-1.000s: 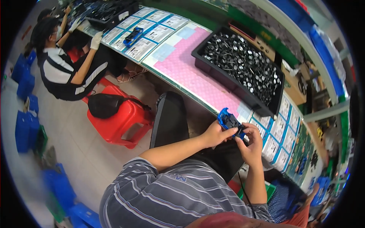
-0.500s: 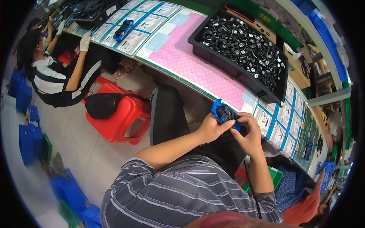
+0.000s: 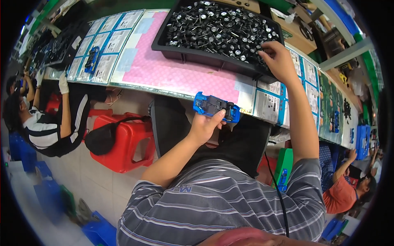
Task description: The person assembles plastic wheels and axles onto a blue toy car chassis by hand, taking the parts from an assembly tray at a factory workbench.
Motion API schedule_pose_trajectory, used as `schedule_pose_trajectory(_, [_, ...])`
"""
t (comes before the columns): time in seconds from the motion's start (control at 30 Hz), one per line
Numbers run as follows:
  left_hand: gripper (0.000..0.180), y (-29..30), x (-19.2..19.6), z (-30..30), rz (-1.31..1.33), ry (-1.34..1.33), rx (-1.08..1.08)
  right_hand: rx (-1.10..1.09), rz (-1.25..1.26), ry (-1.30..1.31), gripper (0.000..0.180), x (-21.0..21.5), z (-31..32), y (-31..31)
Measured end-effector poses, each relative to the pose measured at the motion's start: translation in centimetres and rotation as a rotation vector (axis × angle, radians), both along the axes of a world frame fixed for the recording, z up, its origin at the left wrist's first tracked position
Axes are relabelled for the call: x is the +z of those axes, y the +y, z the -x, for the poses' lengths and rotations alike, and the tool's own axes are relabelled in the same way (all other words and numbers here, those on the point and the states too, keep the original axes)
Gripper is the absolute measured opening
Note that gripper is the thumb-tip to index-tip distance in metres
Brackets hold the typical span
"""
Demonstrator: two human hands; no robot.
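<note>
Workbench [image 3: 164, 92] ahead of me, blue toy car [image 3: 211, 105] in my left hand [image 3: 205, 128], right hand [image 3: 281, 61] at the black tub [image 3: 193, 57]

Head view: beyond my left hand, a pink mat [image 3: 164, 74] covers part of the bench. That hand grips the car from below, its thumb pressed on the dark underside, which faces up. One pair of black wheels [image 3: 230, 105] shows at the end toward my right. The car sits at my left fingers, before the bench's near edge and well apart from my right hand.

My right hand reaches over the tub's near right corner, fingers curled among loose black wheel parts [image 3: 213, 33]; whether they pinch one, I cannot tell. Printed sheets [image 3: 266, 104] lie below and to the right of that hand. Left of my left hand, a black bag [image 3: 100, 137] rests on a red stool [image 3: 129, 137].
</note>
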State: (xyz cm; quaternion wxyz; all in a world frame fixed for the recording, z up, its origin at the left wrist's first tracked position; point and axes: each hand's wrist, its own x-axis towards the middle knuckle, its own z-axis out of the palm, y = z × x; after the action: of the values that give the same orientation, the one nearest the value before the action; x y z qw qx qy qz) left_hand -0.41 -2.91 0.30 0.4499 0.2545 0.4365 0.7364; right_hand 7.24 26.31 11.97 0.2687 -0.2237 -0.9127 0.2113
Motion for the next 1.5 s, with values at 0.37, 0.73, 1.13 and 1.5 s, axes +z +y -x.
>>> schedule_pose_trajectory(0.37, [0.015,1.0,0.2,-1.2,-0.027,0.031,0.075,0.04,0.188,-0.216,0.021,-3.7,1.1,4.2])
schedule_pose_trajectory(0.73, [0.019,0.0,0.5,-0.4,-0.046,0.049,0.086,0.052,0.496,0.238,0.019,-2.0,-3.6,-3.0])
schedule_pose_trajectory(1.13, [0.015,-1.0,2.0,-1.3,-0.101,0.17,0.106,0.39,0.333,0.223,0.022,-0.3,-3.4,-16.6])
schedule_pose_trajectory(1.5, [0.019,-2.0,1.9,-2.1,-0.032,0.215,0.002,0.317,0.206,0.037,0.036,-1.0,-2.6,-20.0])
